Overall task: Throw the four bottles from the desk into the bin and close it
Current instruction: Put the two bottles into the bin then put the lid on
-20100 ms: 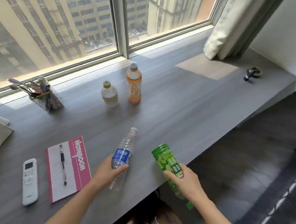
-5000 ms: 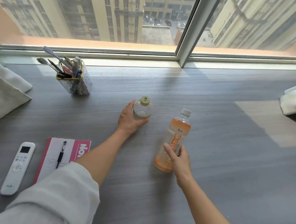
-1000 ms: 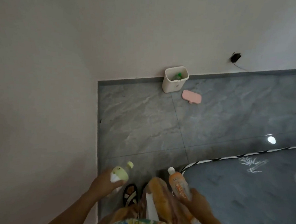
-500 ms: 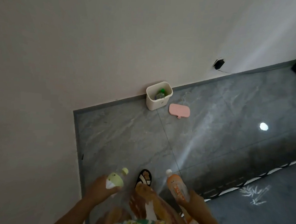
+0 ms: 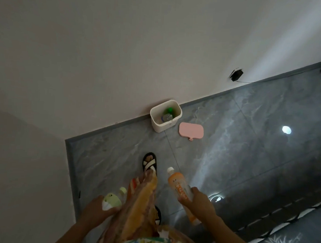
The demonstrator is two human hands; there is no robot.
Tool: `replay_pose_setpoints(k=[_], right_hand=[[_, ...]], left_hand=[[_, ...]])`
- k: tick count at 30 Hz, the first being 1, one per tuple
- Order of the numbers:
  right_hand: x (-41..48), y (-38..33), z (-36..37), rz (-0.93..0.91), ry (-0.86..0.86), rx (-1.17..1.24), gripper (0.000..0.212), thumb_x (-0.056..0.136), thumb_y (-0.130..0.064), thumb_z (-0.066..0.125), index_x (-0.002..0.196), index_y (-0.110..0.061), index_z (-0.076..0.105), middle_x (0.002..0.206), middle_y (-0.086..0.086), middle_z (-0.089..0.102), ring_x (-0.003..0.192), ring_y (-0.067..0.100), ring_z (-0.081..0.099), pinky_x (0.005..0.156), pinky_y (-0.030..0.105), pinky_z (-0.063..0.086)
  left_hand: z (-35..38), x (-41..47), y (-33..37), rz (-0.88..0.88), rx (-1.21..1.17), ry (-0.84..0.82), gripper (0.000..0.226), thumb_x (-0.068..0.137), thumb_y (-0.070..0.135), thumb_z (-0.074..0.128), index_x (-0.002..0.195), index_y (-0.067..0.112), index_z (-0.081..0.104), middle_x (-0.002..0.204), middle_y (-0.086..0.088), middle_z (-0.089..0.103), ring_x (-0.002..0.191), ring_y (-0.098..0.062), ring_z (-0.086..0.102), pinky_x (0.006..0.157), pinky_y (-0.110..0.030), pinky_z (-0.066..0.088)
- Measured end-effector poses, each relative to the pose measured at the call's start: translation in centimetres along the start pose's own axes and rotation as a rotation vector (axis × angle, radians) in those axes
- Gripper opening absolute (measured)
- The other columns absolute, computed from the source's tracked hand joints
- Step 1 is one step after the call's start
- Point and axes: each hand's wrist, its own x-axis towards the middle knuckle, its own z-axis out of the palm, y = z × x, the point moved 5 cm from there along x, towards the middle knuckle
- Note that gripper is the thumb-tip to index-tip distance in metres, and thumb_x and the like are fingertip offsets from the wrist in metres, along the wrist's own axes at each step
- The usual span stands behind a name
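Observation:
A white bin (image 5: 156, 125) stands open on the floor against the wall, ahead of me. Inside it lie a green bottle (image 5: 169, 110) and a clear bottle (image 5: 167, 117). Its pink lid (image 5: 191, 130) lies flat on the tiles just right of it. My left hand (image 5: 96, 210) grips a small round bottle with a pale green cap (image 5: 113, 201). My right hand (image 5: 199, 202) grips a tall orange drink bottle (image 5: 179, 188) with a white cap. Both hands are low in view, well short of the bin.
Grey marble-look tiles cover the floor (image 5: 239, 145). A white wall (image 5: 21, 169) closes in on the left and another runs behind the bin. A black plug with a cable (image 5: 236, 75) hangs on the far wall. A patterned rug (image 5: 289, 242) lies at the lower right. My sandalled foot (image 5: 149, 163) is forward.
I have walked closer to the bin, which now looks larger and nearer the centre. My foot has stepped forward. Both hands still hold their bottles.

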Motion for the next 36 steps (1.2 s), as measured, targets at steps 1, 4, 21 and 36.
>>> replay_pose_setpoints(k=[1, 4, 21, 36], right_hand=[[1.0, -0.1, -0.6, 0.011, -0.005, 0.005, 0.066, 0.080, -0.060, 0.062, 0.126, -0.015, 0.046, 0.117, 0.006, 0.064, 0.098, 0.019, 0.068, 0.087, 0.035, 0.058], [4.3, -0.5, -2.9, 0.047, -0.029, 0.006, 0.064, 0.080, -0.059, 0.062, 0.124, -0.015, 0.047, 0.116, 0.005, 0.065, 0.097, 0.018, 0.068, 0.086, 0.032, 0.058], [21.0, -5.9, -15.2, 0.222, -0.028, 0.159, 0.061, 0.079, -0.056, 0.065, 0.120, -0.014, 0.049, 0.114, 0.009, 0.066, 0.100, 0.025, 0.066, 0.088, 0.037, 0.055], [49.2, -12.0, -10.4, 0.138, -0.156, 0.331, 0.061, 0.084, -0.045, 0.062, 0.131, -0.016, 0.037, 0.125, 0.013, 0.057, 0.098, 0.023, 0.059, 0.083, 0.039, 0.054]], left_hand=[[-0.6, 1.2, 0.9, -0.008, 0.004, 0.001, 0.069, 0.050, 0.063, 0.072, 0.099, 0.017, 0.059, 0.099, -0.004, 0.065, 0.085, -0.021, 0.060, 0.063, -0.028, 0.042], [-2.3, 4.7, 4.4, -0.033, 0.034, 0.000, 0.049, 0.065, 0.047, 0.079, 0.096, 0.019, 0.053, 0.105, -0.006, 0.063, 0.088, -0.020, 0.058, 0.063, -0.026, 0.039], [-5.5, 22.4, 27.9, 0.084, 0.052, -0.201, 0.063, 0.073, 0.039, 0.076, 0.123, 0.010, 0.052, 0.122, -0.008, 0.061, 0.098, -0.015, 0.057, 0.080, -0.022, 0.042], [2.3, 44.7, 29.4, -0.418, -0.522, 0.059, 0.054, 0.082, 0.030, 0.066, 0.124, 0.000, 0.049, 0.108, -0.019, 0.057, 0.102, -0.037, 0.059, 0.087, -0.044, 0.052]])
